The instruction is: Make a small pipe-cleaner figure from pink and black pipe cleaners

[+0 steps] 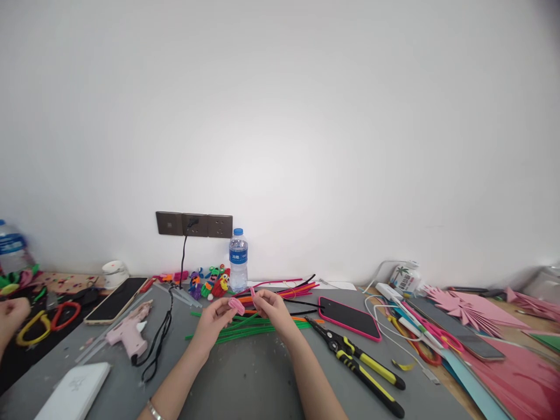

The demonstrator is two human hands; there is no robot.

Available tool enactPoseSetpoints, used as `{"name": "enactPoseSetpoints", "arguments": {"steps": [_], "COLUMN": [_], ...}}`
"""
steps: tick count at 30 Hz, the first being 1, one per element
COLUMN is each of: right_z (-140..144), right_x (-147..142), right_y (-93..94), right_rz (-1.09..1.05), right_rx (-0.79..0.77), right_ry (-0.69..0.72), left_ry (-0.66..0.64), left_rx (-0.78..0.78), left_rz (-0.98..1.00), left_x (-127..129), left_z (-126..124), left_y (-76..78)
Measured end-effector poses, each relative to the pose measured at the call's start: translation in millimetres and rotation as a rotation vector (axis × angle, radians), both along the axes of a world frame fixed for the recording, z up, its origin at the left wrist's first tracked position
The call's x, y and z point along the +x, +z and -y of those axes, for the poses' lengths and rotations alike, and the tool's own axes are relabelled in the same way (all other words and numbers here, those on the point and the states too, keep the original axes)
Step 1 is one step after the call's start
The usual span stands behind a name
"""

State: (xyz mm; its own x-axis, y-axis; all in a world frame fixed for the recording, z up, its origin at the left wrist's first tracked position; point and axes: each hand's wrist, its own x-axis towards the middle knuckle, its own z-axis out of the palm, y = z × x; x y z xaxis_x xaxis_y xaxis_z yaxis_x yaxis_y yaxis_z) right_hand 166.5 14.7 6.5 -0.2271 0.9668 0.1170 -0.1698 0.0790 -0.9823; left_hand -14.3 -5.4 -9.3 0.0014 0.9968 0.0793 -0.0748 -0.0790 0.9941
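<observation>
A pink fuzzy pipe cleaner (237, 306), bent into a small looped bundle, is pinched in the fingertips of my left hand (213, 324). My right hand (272, 310) is closed on a short pink end that stands up between thumb and finger; whether it joins the bundle I cannot tell. Both hands hover close together above green pipe cleaners (242, 333) on the grey mat (245, 385). Behind them lie red, magenta and orange pipe cleaners (301, 289). Small colourful pipe-cleaner figures (219, 283) stand beyond my left hand.
Pliers (345, 350) and a pink-cased phone (350, 318) lie to the right. On the left are a pink glue gun (126, 338), a white box-like device (74, 392) and another phone (117, 300). A water bottle (238, 262) stands by the wall. Another person's hand (13, 318) shows far left.
</observation>
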Motion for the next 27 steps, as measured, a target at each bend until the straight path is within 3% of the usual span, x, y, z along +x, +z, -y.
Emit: {"name": "enactPoseSetpoints", "arguments": {"steps": [9,18,27], "right_z": [0,4,-1], "right_x": [0,-8,-12], "right_y": [-4.2,1.6,-8.7], "right_rz": [0.024,0.004,0.034], "right_rx": [0.046,0.083,0.141], "right_ry": [0.036,0.044,0.061], "left_ry": [0.027,-0.047,-0.039], "left_rx": [0.006,-0.01,0.006], "left_rz": [-0.016,0.004,-0.03], "left_x": [1,-2,-1], "left_z": [1,1,3], "left_y": [1.7,6.7,11.9]}}
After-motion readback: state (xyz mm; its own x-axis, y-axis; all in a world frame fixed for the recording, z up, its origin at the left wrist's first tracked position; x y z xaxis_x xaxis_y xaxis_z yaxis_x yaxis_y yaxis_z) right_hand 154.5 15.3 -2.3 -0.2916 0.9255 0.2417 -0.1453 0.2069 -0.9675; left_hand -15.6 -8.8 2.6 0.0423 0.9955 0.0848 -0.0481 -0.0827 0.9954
